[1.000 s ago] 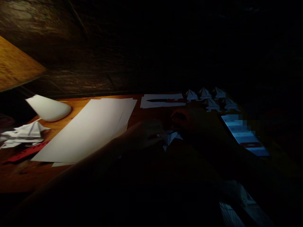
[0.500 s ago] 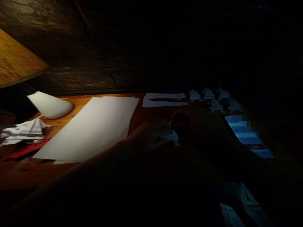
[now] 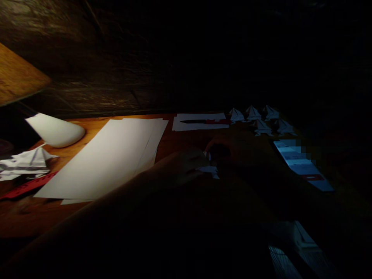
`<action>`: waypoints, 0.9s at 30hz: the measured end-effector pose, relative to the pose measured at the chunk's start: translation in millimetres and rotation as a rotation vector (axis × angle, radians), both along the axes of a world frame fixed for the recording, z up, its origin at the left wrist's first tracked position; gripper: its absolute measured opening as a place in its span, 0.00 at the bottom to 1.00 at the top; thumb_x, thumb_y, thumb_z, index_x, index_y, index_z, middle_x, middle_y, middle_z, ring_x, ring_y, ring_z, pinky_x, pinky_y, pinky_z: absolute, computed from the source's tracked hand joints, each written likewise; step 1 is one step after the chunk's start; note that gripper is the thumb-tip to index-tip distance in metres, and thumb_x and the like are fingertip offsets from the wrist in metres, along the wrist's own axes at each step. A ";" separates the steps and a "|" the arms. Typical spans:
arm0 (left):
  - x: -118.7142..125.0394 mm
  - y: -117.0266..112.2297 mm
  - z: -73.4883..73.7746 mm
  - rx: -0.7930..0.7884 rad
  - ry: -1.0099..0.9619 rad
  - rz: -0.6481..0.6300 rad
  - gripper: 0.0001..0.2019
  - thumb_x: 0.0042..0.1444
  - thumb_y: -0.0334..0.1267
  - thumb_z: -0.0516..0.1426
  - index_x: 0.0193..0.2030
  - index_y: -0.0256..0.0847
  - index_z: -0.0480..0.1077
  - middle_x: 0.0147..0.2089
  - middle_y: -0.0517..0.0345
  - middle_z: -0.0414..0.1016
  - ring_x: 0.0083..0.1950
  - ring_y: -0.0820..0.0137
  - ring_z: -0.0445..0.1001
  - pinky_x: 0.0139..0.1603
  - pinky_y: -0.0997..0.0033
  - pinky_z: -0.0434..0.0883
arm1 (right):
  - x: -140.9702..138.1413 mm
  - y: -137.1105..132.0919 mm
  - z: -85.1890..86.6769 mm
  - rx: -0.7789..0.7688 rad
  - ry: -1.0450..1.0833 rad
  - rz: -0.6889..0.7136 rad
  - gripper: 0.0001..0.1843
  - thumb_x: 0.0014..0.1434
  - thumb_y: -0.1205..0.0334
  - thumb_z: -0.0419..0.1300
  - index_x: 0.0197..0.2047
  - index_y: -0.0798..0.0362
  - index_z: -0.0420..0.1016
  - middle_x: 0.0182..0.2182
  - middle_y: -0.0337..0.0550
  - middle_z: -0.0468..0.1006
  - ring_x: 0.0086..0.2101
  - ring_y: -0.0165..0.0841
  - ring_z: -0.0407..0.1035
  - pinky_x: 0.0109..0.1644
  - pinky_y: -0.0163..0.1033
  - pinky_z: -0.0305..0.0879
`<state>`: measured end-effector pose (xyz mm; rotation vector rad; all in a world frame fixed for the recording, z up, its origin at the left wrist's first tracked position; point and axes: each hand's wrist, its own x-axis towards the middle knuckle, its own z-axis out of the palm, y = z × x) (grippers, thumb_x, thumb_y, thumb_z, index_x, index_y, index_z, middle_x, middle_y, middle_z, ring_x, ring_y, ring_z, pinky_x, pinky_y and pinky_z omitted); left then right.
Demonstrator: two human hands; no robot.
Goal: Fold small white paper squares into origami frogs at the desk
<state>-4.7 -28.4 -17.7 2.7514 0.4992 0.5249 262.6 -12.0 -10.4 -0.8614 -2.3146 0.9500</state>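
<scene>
A small folded paper figure (image 3: 211, 170) is held between my two hands over the dark middle of the table. My left hand (image 3: 186, 164) closes on its left side, fingers pressed together. My right hand (image 3: 225, 149) is curled at its upper right, thumb and fingers pinching the paper; deep shadow hides much of this hand. Several folded paper frogs (image 3: 261, 127) stand in two rows beyond my right hand. Behind the hands, a knife with a red handle (image 3: 216, 121) lies on small sheets of paper (image 3: 200, 116).
White paper sheets (image 3: 107, 155) lie left of my hands. Further left are a lamp's white base (image 3: 58, 130) and shade (image 3: 20, 77), crumpled folded paper (image 3: 29, 162) and a red ruler-like strip (image 3: 29, 186). A lit phone (image 3: 302, 164) lies to the right. A dark wall rises behind.
The paper part that stood up between my hands now sits lower, and my right fingers have come down closer to my left. The whole view has shifted slightly.
</scene>
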 end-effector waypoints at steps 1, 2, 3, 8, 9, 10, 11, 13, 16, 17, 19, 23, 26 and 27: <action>-0.1 0.4 -0.9 -0.008 -0.004 0.003 0.15 0.68 0.32 0.57 0.61 0.42 0.69 0.57 0.50 0.73 0.59 0.64 0.74 0.59 0.62 0.75 | -0.2 -0.2 1.1 0.008 0.007 0.009 0.15 0.58 0.59 0.69 0.49 0.50 0.79 0.47 0.45 0.78 0.47 0.38 0.73 0.52 0.44 0.69; 0.0 0.8 -1.6 -0.016 -0.010 0.007 0.16 0.68 0.33 0.57 0.61 0.42 0.68 0.57 0.50 0.73 0.58 0.64 0.74 0.59 0.62 0.75 | -0.6 -0.4 1.8 0.010 0.013 0.019 0.13 0.59 0.60 0.68 0.48 0.50 0.80 0.46 0.45 0.78 0.46 0.37 0.73 0.52 0.44 0.69; 0.2 1.0 -2.2 -0.023 -0.016 0.011 0.16 0.68 0.33 0.58 0.62 0.42 0.68 0.57 0.51 0.73 0.58 0.64 0.74 0.58 0.62 0.75 | -1.1 -0.4 2.2 0.004 0.021 0.023 0.10 0.60 0.60 0.67 0.46 0.50 0.81 0.45 0.44 0.77 0.46 0.37 0.73 0.52 0.44 0.69; 5.2 -2.1 -0.6 -0.024 -0.036 0.031 0.13 0.67 0.33 0.59 0.57 0.39 0.70 0.53 0.51 0.74 0.53 0.66 0.75 0.53 0.66 0.75 | -4.5 -0.5 -1.1 -0.073 0.059 0.006 0.05 0.60 0.62 0.67 0.41 0.50 0.81 0.42 0.43 0.76 0.43 0.35 0.73 0.50 0.44 0.70; 6.8 -3.4 0.2 -0.023 -0.039 0.040 0.12 0.67 0.33 0.59 0.56 0.39 0.71 0.52 0.52 0.74 0.52 0.66 0.75 0.52 0.66 0.75 | -5.3 -0.5 -2.4 -0.092 0.074 0.008 0.04 0.60 0.62 0.67 0.40 0.50 0.80 0.42 0.43 0.76 0.43 0.35 0.74 0.50 0.44 0.70; 8.5 -4.8 0.8 -0.020 -0.039 0.054 0.12 0.66 0.33 0.60 0.55 0.39 0.71 0.51 0.52 0.74 0.51 0.67 0.75 0.50 0.67 0.75 | -6.0 -0.4 -3.7 -0.111 0.094 0.013 0.04 0.60 0.62 0.67 0.39 0.50 0.80 0.41 0.42 0.77 0.42 0.34 0.74 0.49 0.43 0.70; 10.2 -6.1 1.0 -0.013 -0.046 0.068 0.11 0.66 0.34 0.60 0.54 0.39 0.71 0.50 0.53 0.74 0.49 0.67 0.75 0.48 0.68 0.75 | -6.7 -0.2 -5.1 -0.132 0.116 0.014 0.03 0.60 0.62 0.67 0.39 0.51 0.79 0.41 0.42 0.78 0.42 0.34 0.74 0.48 0.43 0.70; 13.1 -8.4 0.6 0.013 -0.062 0.089 0.09 0.66 0.34 0.61 0.51 0.38 0.72 0.49 0.53 0.74 0.48 0.67 0.75 0.47 0.68 0.75 | -7.9 0.7 -7.8 -0.170 0.140 0.017 0.02 0.59 0.62 0.66 0.37 0.51 0.79 0.39 0.41 0.78 0.40 0.33 0.74 0.46 0.41 0.69; 15.6 -10.6 -1.0 0.039 -0.055 0.108 0.08 0.65 0.35 0.60 0.50 0.37 0.72 0.48 0.52 0.74 0.48 0.67 0.74 0.46 0.68 0.75 | -8.9 3.4 -11.0 -0.192 0.129 0.034 0.02 0.59 0.62 0.66 0.36 0.51 0.79 0.37 0.39 0.79 0.37 0.32 0.74 0.44 0.40 0.68; 15.9 -11.1 -1.4 0.039 -0.045 0.115 0.08 0.65 0.35 0.60 0.50 0.37 0.72 0.48 0.52 0.74 0.48 0.67 0.74 0.46 0.68 0.75 | -9.0 4.5 -11.9 -0.187 0.125 0.040 0.02 0.59 0.62 0.66 0.36 0.51 0.79 0.37 0.39 0.79 0.37 0.32 0.73 0.44 0.39 0.67; 16.3 -11.8 -1.5 0.033 -0.027 0.132 0.09 0.65 0.35 0.60 0.50 0.37 0.72 0.49 0.52 0.74 0.49 0.66 0.74 0.46 0.68 0.75 | -9.0 6.7 -13.5 -0.160 0.111 0.047 0.03 0.60 0.61 0.65 0.36 0.50 0.80 0.37 0.39 0.79 0.37 0.32 0.73 0.43 0.39 0.66; 17.0 -12.5 -0.6 0.053 -0.019 0.141 0.11 0.64 0.34 0.61 0.52 0.37 0.72 0.51 0.51 0.73 0.49 0.66 0.74 0.46 0.68 0.76 | -8.2 8.6 -16.4 -0.082 0.027 0.048 0.04 0.62 0.61 0.64 0.39 0.50 0.81 0.39 0.40 0.76 0.38 0.32 0.71 0.44 0.40 0.65; 17.5 -12.7 -0.3 0.055 -0.030 0.129 0.10 0.64 0.34 0.60 0.51 0.37 0.73 0.52 0.50 0.73 0.50 0.66 0.75 0.48 0.68 0.75 | -7.6 6.4 -15.2 -0.023 -0.030 0.021 0.05 0.63 0.60 0.64 0.42 0.50 0.81 0.42 0.42 0.72 0.39 0.33 0.69 0.43 0.40 0.65; 17.6 -12.8 -0.1 0.050 -0.033 0.125 0.09 0.64 0.34 0.60 0.51 0.37 0.73 0.52 0.50 0.73 0.51 0.66 0.74 0.49 0.68 0.75 | -7.5 5.0 -13.4 -0.004 -0.042 0.006 0.05 0.63 0.60 0.64 0.41 0.50 0.81 0.43 0.42 0.71 0.39 0.33 0.69 0.43 0.40 0.65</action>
